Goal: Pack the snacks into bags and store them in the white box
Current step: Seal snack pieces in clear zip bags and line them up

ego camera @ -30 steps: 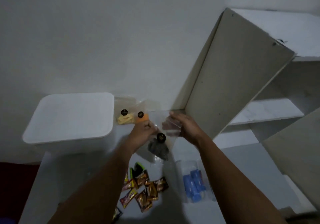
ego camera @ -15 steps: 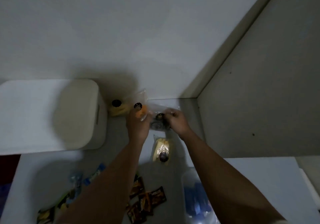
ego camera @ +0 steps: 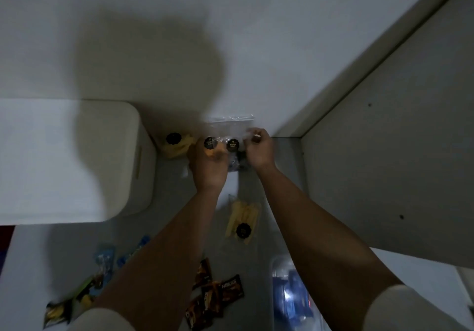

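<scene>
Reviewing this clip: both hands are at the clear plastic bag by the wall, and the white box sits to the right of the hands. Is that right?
Not quite. In the head view the rounded white box sits to the left of the hands, not the right; a grey-white panel stands on the right. The rest holds: the left hand and right hand are both at the clear plastic bag by the wall.

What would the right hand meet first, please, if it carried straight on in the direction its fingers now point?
The right hand points away from the person, toward the wall. It would probably meet the upper part of the clear bag it is pinching, then the white wall just behind, though depth is unclear.
</scene>
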Available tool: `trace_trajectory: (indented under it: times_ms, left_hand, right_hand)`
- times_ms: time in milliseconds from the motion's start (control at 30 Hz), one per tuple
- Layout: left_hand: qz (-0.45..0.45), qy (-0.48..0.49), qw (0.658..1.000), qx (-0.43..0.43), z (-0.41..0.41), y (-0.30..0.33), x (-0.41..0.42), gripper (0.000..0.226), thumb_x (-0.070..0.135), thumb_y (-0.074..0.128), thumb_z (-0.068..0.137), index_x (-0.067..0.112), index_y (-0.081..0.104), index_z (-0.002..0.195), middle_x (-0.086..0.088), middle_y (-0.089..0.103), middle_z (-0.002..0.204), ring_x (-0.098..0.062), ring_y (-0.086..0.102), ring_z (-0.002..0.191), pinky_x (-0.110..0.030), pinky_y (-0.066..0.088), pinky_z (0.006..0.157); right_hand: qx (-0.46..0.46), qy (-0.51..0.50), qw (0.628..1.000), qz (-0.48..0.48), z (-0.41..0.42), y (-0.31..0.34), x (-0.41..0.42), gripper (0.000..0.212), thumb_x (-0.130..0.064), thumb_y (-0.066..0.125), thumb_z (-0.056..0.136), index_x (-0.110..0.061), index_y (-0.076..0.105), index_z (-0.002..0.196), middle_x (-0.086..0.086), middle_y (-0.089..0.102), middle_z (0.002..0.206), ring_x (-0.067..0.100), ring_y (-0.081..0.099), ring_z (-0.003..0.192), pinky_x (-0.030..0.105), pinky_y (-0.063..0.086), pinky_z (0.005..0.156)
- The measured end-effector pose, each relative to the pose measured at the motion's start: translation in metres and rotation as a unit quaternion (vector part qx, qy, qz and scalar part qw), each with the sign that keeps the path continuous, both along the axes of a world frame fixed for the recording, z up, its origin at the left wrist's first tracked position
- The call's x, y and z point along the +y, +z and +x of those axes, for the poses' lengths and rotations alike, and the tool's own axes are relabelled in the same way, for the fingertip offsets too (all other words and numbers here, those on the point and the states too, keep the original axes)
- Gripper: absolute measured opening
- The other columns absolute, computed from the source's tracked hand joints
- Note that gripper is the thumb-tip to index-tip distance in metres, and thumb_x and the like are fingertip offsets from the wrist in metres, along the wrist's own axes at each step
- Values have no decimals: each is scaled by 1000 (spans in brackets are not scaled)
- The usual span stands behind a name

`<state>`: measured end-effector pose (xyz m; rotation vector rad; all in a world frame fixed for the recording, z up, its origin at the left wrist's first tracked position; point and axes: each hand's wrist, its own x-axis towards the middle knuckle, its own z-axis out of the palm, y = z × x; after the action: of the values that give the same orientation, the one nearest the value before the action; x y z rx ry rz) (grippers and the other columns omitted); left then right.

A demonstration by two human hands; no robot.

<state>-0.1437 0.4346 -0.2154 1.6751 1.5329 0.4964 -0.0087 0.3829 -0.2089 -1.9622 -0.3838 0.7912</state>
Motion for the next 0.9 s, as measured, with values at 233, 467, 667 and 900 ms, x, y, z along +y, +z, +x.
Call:
trace_trajectory:
  times_ms: [233, 467, 667, 900]
  left_hand:
    - [-100, -10, 994, 38, -37, 29, -47, 39, 29, 70, 89, 17, 59, 124, -13, 56, 129, -30, 59, 113, -33, 48, 86]
    - [-279, -193, 933, 116, -94, 12, -107, 51, 34, 66, 79, 9, 59, 123, -13, 70, 114, -27, 68, 99, -34, 53, 82]
    - [-257, -209, 942, 49, -96, 8, -133, 43, 30, 68, 77, 9, 58, 113, -13, 69, 108, -27, 67, 92, -37, 53, 72]
    - [-212, -160, 964, -6, -114, 51, -131, 58, 17, 72, 83, 12, 48, 136, -13, 63, 128, -31, 63, 108, -40, 53, 85]
  right_hand:
    - [-55, -13, 995, -87, -27, 21, -82, 27, -16, 62, 97, -12, 61, 124, 7, 70, 109, 20, 66, 97, 19, 45, 75]
    - [32, 122, 928, -350, -69, 8, -165, 92, -73, 64, 62, -7, 64, 126, 13, 67, 125, 35, 64, 116, 48, 50, 102]
    - [6, 169, 946, -275, -96, 11, -166, 26, -37, 78, 84, -12, 70, 89, 6, 67, 94, 22, 64, 89, 31, 48, 74]
    - [188, 84, 972, -118, -117, 75, -182, 24, -5, 64, 91, -15, 66, 113, 10, 67, 92, 19, 64, 66, 22, 51, 45]
